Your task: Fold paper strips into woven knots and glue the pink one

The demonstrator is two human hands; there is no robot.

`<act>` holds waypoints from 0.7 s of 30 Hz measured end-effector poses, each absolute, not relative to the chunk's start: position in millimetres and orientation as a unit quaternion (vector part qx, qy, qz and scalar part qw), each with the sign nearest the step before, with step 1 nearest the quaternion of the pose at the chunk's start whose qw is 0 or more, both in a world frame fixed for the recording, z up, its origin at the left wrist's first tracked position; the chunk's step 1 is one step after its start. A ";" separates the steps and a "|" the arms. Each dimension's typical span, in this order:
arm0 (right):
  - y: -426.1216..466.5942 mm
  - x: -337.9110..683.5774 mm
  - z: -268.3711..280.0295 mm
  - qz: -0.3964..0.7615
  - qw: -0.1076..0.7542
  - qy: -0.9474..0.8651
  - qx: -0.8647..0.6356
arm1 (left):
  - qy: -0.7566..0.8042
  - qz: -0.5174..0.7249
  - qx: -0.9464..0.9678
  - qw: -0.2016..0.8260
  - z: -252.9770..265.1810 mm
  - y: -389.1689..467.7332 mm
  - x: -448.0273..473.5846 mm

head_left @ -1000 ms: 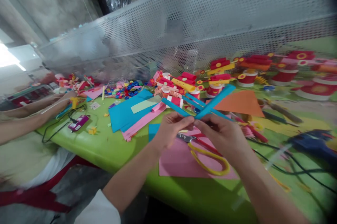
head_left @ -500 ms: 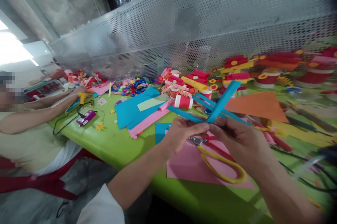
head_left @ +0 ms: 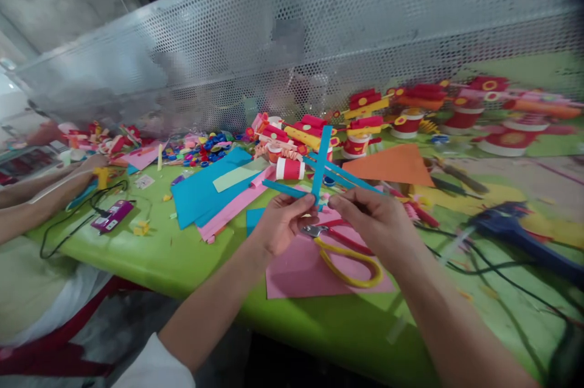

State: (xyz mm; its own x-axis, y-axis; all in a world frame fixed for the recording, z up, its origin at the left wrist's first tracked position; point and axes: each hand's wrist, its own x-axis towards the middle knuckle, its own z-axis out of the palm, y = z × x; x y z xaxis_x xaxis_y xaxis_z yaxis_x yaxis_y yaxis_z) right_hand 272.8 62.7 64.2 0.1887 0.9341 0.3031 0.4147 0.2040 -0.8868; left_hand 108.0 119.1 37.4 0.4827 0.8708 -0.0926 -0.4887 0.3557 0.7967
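Between thumb and fingers, my left hand (head_left: 288, 221) pinches blue paper strips (head_left: 322, 163) that meet at its fingertips. One length stands upright and another points left. Just right of that join is my right hand (head_left: 371, 214), its thumb and fingertips pressed together; whatever they hold, if anything, is too small to make out. More blue strips (head_left: 342, 173) show behind the right hand. Below both hands, scissors (head_left: 351, 272) with yellow and red handles lie on a pink paper sheet (head_left: 292, 275).
A glue gun (head_left: 506, 224) with cables lies at the right. Red-and-white paper cups (head_left: 290, 169) and paper models line the mesh partition (head_left: 219, 53). Blue sheets (head_left: 191, 199) and a purple power strip (head_left: 112, 216) are leftward, near another person's arms (head_left: 55, 187).
My view has swung to the right, so the table shifts left. The right fingertips have come away from the join of the strips, and the upright strip stands straighter.
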 end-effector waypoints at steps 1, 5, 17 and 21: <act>61.1 272.0 65.6 0.262 0.518 -0.573 -0.578 | 0.263 0.435 0.364 0.781 37.7 118.6 107.6; 57.9 269.0 69.8 0.317 0.532 -0.536 -0.573 | 0.272 0.439 0.357 0.779 38.9 117.8 106.7; 66.5 267.4 53.3 0.290 0.503 -0.581 -0.570 | 0.270 0.471 0.397 0.740 37.2 111.7 111.5; 65.4 268.0 53.6 0.280 0.522 -0.578 -0.562 | 0.270 0.475 0.417 0.726 38.1 110.1 112.3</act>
State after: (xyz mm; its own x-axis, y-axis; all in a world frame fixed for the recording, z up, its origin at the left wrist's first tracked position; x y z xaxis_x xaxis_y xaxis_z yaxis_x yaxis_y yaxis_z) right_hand 268.0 65.4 53.6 0.1752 0.9412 0.2887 0.3576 0.2124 -0.9094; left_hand 112.3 110.1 38.1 0.4028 0.9153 0.0034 -0.4649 0.2014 0.8622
